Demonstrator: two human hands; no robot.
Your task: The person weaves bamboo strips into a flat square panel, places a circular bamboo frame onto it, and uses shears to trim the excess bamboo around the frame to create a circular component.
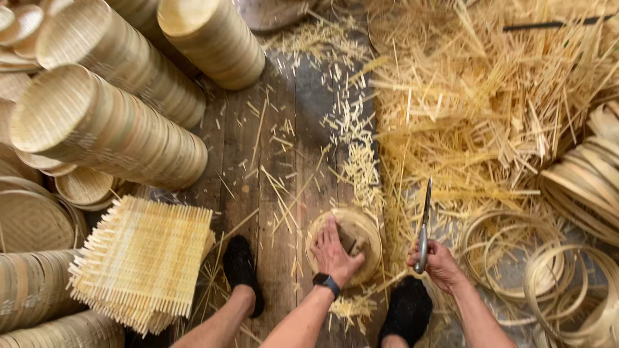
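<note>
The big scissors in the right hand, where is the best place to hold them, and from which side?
Hold the scissors by the handle end, where the right hand has its grip, coming from below, the person's side. The long blades point up and away toward the straw pile, so the handle is the safe, thick part. The left hand presses the round basket.

No packages, labels or signs show (only a small black wrist screen (326, 281)).

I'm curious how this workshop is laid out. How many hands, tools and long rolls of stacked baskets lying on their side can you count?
Hands: 2, the left hand on a round woven basket, the right hand gripping the shears.
Shears: 1.
Long rolls of stacked baskets lying at upper left: 3.
Stacks of square woven mats: 1.
Total: 7.
</note>
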